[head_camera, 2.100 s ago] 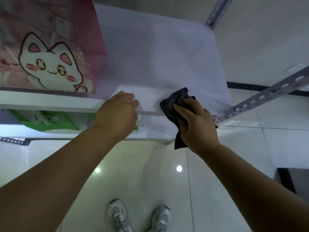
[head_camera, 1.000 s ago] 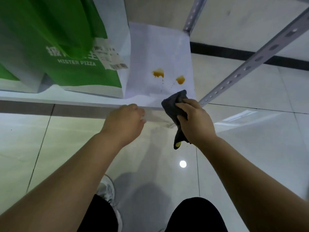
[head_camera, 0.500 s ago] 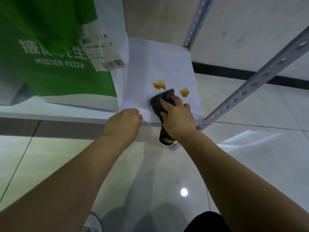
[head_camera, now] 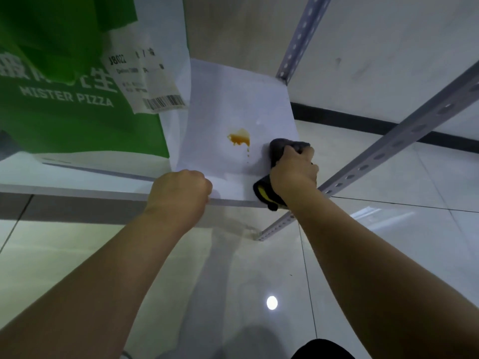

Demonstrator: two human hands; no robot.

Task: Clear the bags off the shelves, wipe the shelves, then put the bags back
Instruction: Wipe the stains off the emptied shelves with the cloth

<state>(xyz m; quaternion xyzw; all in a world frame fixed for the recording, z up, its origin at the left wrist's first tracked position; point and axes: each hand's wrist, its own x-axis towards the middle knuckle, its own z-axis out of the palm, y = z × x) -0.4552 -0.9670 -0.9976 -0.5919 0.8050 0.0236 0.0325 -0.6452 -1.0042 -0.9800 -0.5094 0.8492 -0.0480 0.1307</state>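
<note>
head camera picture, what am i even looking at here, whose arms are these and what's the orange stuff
There is no machine here. The picture comes from a wide-angle camera worn on a person's head, looking forward and down, so the two bare arms are that person's own.

In front of them is a white shelf on a frame of grey metal posts with holes. Below it you see a pale tiled floor.

The right hand is closed on a dark grey cloth with a yellow patch near its lower end, pressed on the shelf near its right edge. The left hand rests curled at the shelf's front edge; whether it grips anything is hidden.

The orange stuff is a sticky-looking stain with a few small drips below it, just left of the cloth. On the left stands a green bag printed MISTER PIZZA, with a receipt hanging on it.
</note>
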